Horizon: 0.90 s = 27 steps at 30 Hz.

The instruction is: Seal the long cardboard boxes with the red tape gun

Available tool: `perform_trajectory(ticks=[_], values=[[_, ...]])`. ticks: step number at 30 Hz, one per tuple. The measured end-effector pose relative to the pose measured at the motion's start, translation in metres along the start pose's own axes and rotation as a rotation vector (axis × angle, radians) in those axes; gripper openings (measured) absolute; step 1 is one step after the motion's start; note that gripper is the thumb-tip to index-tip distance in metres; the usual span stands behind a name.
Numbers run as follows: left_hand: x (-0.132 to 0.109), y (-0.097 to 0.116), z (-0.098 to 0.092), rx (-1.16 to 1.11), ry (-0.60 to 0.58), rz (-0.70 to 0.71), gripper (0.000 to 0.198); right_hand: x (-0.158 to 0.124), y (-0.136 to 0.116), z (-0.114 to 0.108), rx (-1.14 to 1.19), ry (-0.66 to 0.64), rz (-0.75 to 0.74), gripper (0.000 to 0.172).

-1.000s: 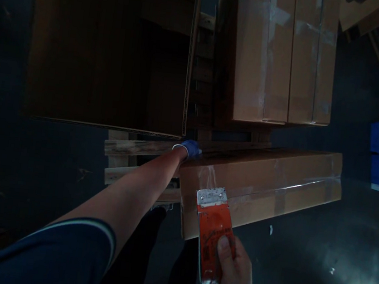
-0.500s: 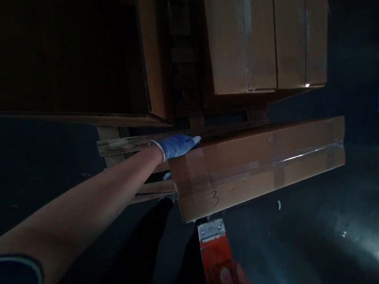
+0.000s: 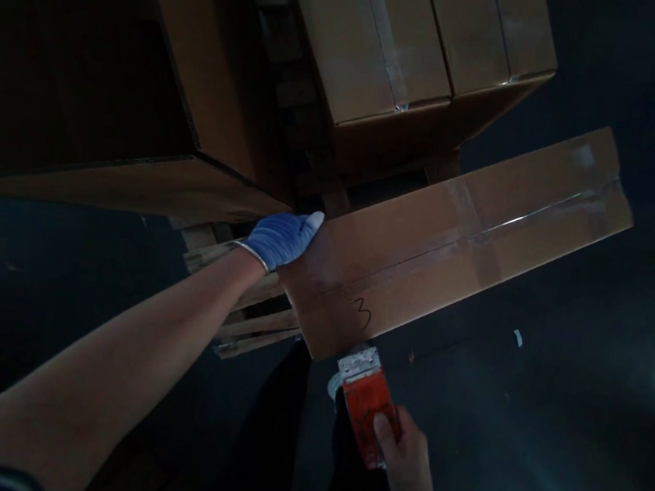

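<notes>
At centre frame, long flat carton (image 3: 459,229) lies tilted, near end marked "3", clear tape strip running along its length. Left hand (image 3: 281,238), blue glove, grip clenched on the carton's near-left corner, fingers over the edge. Right hand (image 3: 407,455), bare, grip closed around orange tape dispenser (image 3: 366,408); thumb on top, metal blade end just below the carton's near edge, contact unclear. Carton rests partly on wooden pallet (image 3: 238,306). Behind it, stack of sealed cartons (image 3: 410,42) on the same pallet. Large open box (image 3: 160,100) at left, inside too dark to read. Dark floor (image 3: 549,428) below, small scraps on it.
</notes>
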State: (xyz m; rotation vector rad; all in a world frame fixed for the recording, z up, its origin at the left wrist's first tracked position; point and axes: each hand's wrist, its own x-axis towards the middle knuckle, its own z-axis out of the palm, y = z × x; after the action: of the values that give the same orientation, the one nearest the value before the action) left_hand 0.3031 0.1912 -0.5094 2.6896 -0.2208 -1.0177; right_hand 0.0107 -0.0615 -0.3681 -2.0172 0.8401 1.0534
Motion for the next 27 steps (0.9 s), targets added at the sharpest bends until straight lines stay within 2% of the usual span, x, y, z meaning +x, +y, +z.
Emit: perform_trajectory(ticks=[2, 4, 6, 8, 9, 10, 12, 15, 17, 20, 23, 24, 25, 27], values=[[0.002, 0.000, -0.001, -0.001, 0.016, -0.011, 0.065, 0.007, 0.006, 0.003, 0.022, -0.001, -0.031, 0.044], [-0.007, 0.009, -0.002, -0.028, 0.072, -0.064, 0.068, 0.014, 0.011, 0.006, 0.046, -0.004, -0.065, 0.043], [-0.028, 0.031, 0.002, -0.014, 0.245, -0.069, 0.064, 0.021, 0.016, 0.009, 0.075, -0.004, -0.105, 0.042], [-0.060, 0.061, 0.017, 0.051, 0.482, 0.030, 0.058, 0.031, 0.023, 0.011, 0.106, -0.010, -0.163, 0.042], [-0.077, 0.077, 0.028, 0.094, 0.541, 0.120, 0.061, 0.037, 0.026, 0.011, 0.117, -0.016, -0.195, 0.042], [-0.093, 0.092, 0.041, 0.125, 0.545, 0.219, 0.063, 0.044, 0.031, 0.012, 0.127, -0.028, -0.227, 0.043], [-0.117, 0.113, 0.064, 0.161, 0.497, 0.375, 0.064, 0.059, 0.043, 0.014, 0.152, -0.067, -0.295, 0.045], [-0.129, 0.123, 0.085, 0.200, 0.427, 0.484, 0.062, 0.080, 0.069, 0.017, 0.208, -0.129, -0.390, 0.048], [-0.125, 0.121, 0.085, 0.230, 0.424, 0.508, 0.062, 0.085, 0.094, 0.017, 0.213, -0.144, -0.402, 0.048], [-0.117, 0.118, 0.079, 0.266, 0.414, 0.508, 0.063, 0.080, 0.132, 0.015, 0.144, -0.101, -0.315, 0.048], [-0.119, 0.120, 0.076, 0.288, 0.371, 0.494, 0.067, 0.069, 0.147, 0.012, 0.052, -0.042, -0.218, 0.049], [-0.121, 0.121, 0.078, 0.289, 0.323, 0.542, 0.065, 0.067, 0.143, 0.011, 0.014, -0.026, -0.180, 0.049], [-0.123, 0.122, 0.080, 0.283, 0.226, 0.628, 0.059, 0.065, 0.135, 0.010, -0.029, -0.014, -0.137, 0.049], [-0.128, 0.126, 0.088, 0.200, -0.081, 0.777, 0.046, 0.066, 0.111, 0.007, -0.109, 0.007, -0.045, 0.050]])
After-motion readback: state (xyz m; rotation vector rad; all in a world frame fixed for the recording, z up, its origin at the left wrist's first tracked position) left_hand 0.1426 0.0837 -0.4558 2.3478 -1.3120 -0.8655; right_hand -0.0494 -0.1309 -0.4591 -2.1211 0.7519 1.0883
